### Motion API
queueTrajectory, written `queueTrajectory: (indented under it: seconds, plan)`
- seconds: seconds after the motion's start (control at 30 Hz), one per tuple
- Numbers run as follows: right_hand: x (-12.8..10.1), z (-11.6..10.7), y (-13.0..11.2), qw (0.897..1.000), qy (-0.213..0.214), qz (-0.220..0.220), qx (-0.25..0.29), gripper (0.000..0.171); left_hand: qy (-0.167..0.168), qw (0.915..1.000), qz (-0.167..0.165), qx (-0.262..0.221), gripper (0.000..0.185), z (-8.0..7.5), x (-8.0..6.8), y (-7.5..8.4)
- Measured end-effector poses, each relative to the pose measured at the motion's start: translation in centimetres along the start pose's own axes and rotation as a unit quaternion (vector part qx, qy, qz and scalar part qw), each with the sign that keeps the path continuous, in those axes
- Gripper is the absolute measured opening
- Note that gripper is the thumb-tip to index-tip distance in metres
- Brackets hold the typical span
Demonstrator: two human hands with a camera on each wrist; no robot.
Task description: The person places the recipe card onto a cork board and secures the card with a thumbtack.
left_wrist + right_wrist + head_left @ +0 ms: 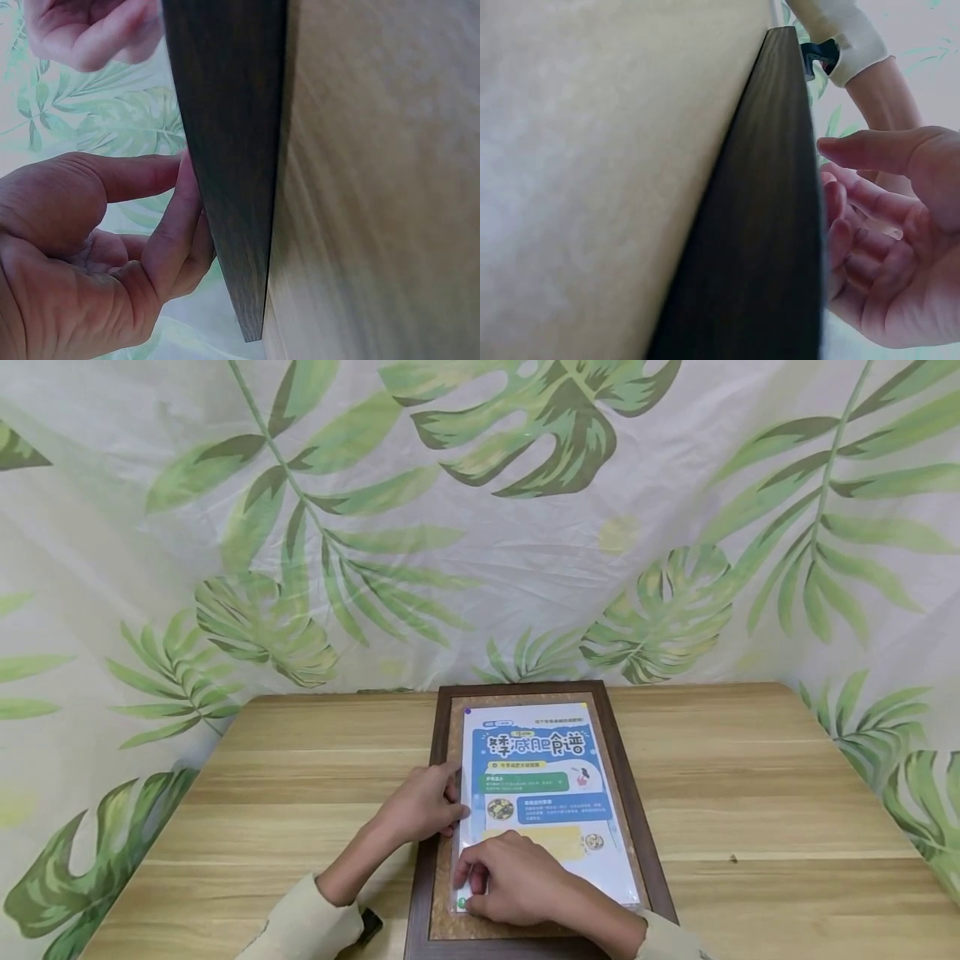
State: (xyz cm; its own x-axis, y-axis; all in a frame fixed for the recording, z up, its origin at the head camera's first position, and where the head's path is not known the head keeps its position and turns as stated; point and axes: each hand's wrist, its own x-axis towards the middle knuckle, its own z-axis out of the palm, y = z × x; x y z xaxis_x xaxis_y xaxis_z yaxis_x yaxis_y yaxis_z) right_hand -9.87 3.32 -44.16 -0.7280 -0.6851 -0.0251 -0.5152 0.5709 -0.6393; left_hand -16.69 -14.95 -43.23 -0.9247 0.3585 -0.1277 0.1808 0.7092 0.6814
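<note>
A dark wooden frame (637, 810) with a cork inside lies flat on the table (750, 777). On the cork lies a glossy blue and white printed poster (547, 760). My left hand (450, 797) rests at the poster's left edge, fingertips touching the sheet and the frame's left rail (225, 150). My right hand (480, 881) lies on the poster's lower left part, its loosely bent fingers pressing the sheet near its corner. In the left wrist view, the left hand (112, 247) touches the rail with bent fingers. In the right wrist view, the right hand (892, 240) is beside the rail (757, 225), holding nothing visible.
A leaf-patterned plastic curtain (480, 527) closes off the back and both sides of the table. A black strap device (369, 927) sits on my left wrist. Bare wood spreads left and right of the frame.
</note>
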Motion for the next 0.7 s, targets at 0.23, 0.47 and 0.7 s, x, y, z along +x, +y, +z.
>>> queueTrajectory:
  seconds: [0.23, 0.47, 0.7]
  plan:
    - [-1.8, -0.9, 0.6, 0.999, -0.004, 0.028, 0.021, 0.012, 0.005, 0.9999, 0.014, -0.001, 0.017, 0.1, -0.1, 0.2]
    - [-4.1, -2.2, 2.5, 0.997, 0.012, 0.039, 0.058, 0.011, 0.018, 0.9997, 0.015, 0.007, 0.017, 0.3, -0.3, 0.4]
    - [-6.3, -3.3, 4.1, 0.996, 0.028, 0.052, 0.074, 0.010, 0.033, 0.9994, -0.004, 0.012, 0.026, 0.6, -0.4, 0.5]
